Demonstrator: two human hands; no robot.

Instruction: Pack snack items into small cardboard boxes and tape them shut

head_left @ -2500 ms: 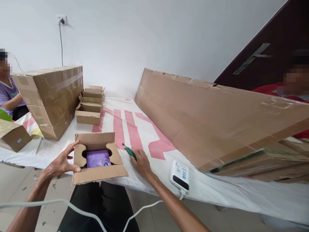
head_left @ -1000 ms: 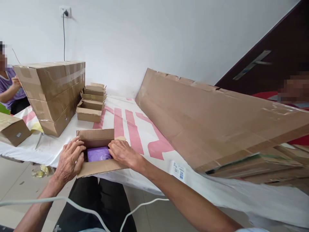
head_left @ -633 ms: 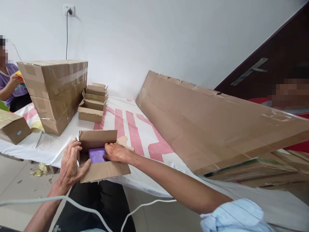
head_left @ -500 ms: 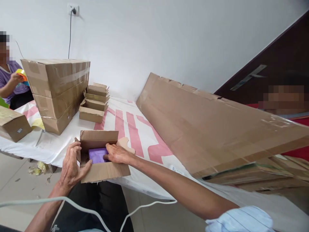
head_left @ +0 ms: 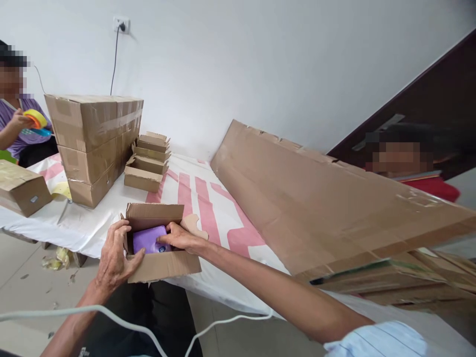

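Observation:
A small open cardboard box (head_left: 159,265) sits at the table's near edge with a purple packet (head_left: 147,239) inside. My left hand (head_left: 113,258) grips the box's left side, thumb on the front flap and fingers curled over the left wall. My right hand (head_left: 177,238) reaches in from the right, fingertips pinched on the purple packet. The box's right flap (head_left: 195,224) is folded outward behind my right hand.
A stack of taped cartons (head_left: 92,144) and several small open boxes (head_left: 147,168) stand at the back left. A long flattened cardboard sheet (head_left: 327,198) covers the right of the white-and-pink table cover (head_left: 193,193). One person at far left holds a tape roll (head_left: 34,119); another sits at the right.
My right hand left the green-handled tool on the table and went into the box, taking hold of the purple packet. My left hand closed on the box's left side. The view swung slightly.

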